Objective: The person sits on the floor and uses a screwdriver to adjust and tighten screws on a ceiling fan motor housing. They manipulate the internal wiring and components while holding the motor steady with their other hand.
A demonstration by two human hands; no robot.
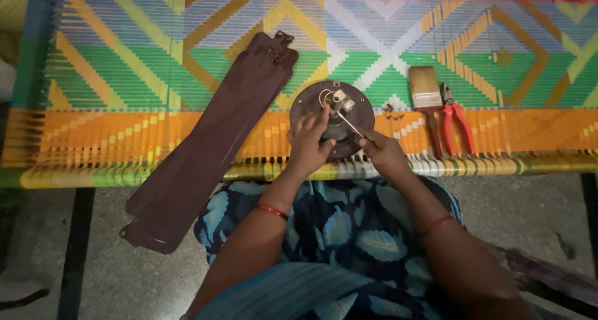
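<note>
The woven cot (pixel 156 77), strung in bright coloured bands, serves as the work surface. A long brown fan blade (pixel 205 145) lies diagonally across its near edge, overhanging toward the floor. To the right of the blade sits the round fan motor housing (pixel 358 105), flat on the weave, open face up, with pale wiring and a small white part visible near its top.

The left hand (pixel 307 144) rests on the near-left part of the housing, fingers curled against its face, bracing it. The right hand (pixel 381 150) is closed around the handle end of a thin screwdriver (pixel 349 124), whose shaft runs up and left to a point near the centre of the housing. The housing therefore lies directly ahead of both hands, touching the left one and reached by the tool from the right.

For good work at this step, keep the tip seated squarely, press along the shaft, and hold the housing firmly so it does not turn on the weave.

Well to the right lie a paintbrush (pixel 426 91) and red-handled pliers (pixel 456 117), side by side. A few small dark parts (pixel 390 111), probably screws, lie between housing and brush.
</note>
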